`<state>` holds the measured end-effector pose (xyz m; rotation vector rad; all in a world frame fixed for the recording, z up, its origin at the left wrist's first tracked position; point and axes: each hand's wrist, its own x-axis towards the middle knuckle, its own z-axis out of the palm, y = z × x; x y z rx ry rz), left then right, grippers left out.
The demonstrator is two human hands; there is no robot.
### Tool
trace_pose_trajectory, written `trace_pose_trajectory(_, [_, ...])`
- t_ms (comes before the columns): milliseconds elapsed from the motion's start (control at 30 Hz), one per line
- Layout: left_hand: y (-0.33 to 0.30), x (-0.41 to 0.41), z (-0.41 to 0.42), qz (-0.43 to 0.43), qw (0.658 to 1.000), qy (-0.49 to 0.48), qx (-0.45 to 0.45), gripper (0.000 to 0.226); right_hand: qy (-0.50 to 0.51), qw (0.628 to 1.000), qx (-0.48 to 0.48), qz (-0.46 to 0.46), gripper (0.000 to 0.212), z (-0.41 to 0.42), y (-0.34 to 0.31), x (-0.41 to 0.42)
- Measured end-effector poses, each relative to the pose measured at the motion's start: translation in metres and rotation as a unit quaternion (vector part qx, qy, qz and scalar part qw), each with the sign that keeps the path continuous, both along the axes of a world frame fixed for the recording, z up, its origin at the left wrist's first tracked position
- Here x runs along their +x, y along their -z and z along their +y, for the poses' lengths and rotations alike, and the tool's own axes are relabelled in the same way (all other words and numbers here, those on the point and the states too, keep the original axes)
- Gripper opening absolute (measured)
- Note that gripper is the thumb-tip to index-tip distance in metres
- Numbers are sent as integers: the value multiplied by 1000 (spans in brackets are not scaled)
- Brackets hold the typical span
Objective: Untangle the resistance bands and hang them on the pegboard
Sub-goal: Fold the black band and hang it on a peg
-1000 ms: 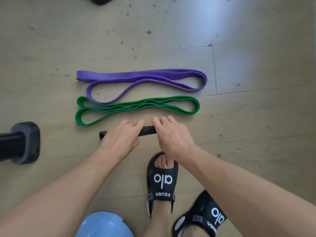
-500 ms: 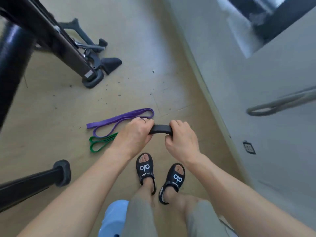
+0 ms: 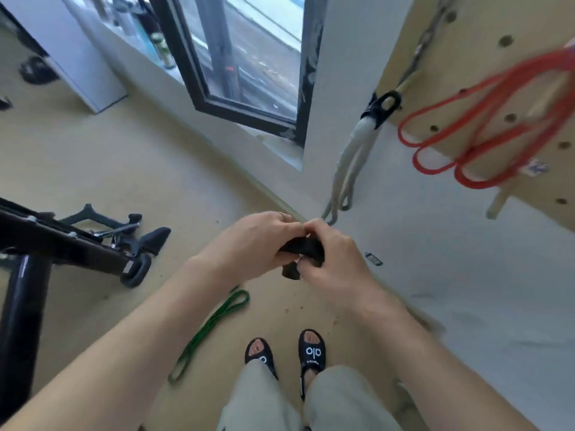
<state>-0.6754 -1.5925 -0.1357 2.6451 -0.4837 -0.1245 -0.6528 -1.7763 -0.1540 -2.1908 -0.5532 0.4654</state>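
Head view. Black band point(image 3: 303, 247) bunched up at mid-frame, gripped from both sides: left hand point(image 3: 252, 241) curled over its left part, fingers wrapped round the top; right hand point(image 3: 334, 259) curled over its right part, thumb and fingers closed on the folds. Knuckles of the two hands touching above the black band, a short dark end sticking out below it. Both forearms reaching in from the bottom corners.

Below and left of the black band, green band point(image 3: 211, 332) lying on the tan floor point(image 3: 93, 169) as a long narrow loop, running diagonally. Directly below the black band, two feet in black sandals point(image 3: 312, 353) with white lettering, light trousers above them at the bottom edge.

Up and right of the black band, wooden pegboard point(image 3: 485, 73) on the pale wall point(image 3: 435, 244), dotted with round holes. Red band point(image 3: 485, 119) hanging from the pegboard in several loops, blurred at its upper end. Left of the red band, a pale rope point(image 3: 351, 160) with a black clip, dangling down the wall to just above the hands.

Far left of the black band, dark metal frame point(image 3: 62, 244) of gym equipment with rubber feet. Above the black band, black-framed window point(image 3: 245, 57) set low in the wall.
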Motion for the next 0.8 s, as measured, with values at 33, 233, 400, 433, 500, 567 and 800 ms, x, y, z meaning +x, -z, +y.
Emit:
trace_pose_trajectory(33, [-12, 6, -9, -5, 1000, 23, -5, 20, 25, 999, 14, 35, 31, -13, -13, 0])
trace_pose_trajectory(233, [-68, 39, -72, 31, 991, 121, -39, 18, 158, 981, 79, 74, 12, -88, -74, -7])
trace_pose_trajectory(400, [-99, 60, -135, 45, 974, 200, -92, 16, 244, 947, 184, 96, 14, -151, -109, -20])
trace_pose_trajectory(433, [-103, 64, -148, 44, 971, 213, -98, 16, 258, 939, 204, 104, 17, -164, -114, -23])
trace_pose_trajectory(500, [-110, 74, -173, 32, 966, 235, -103, 17, 281, 924, 237, 110, 18, -186, -124, -25])
trace_pose_trajectory(567, [-115, 83, -199, 32, 962, 246, -113, 19, 314, 908, 257, 102, 26, -207, -132, -25])
trace_pose_trajectory(800, [-133, 111, -277, 58, 954, 260, -140, 21, 394, 867, 299, 53, 33, -279, -148, -5])
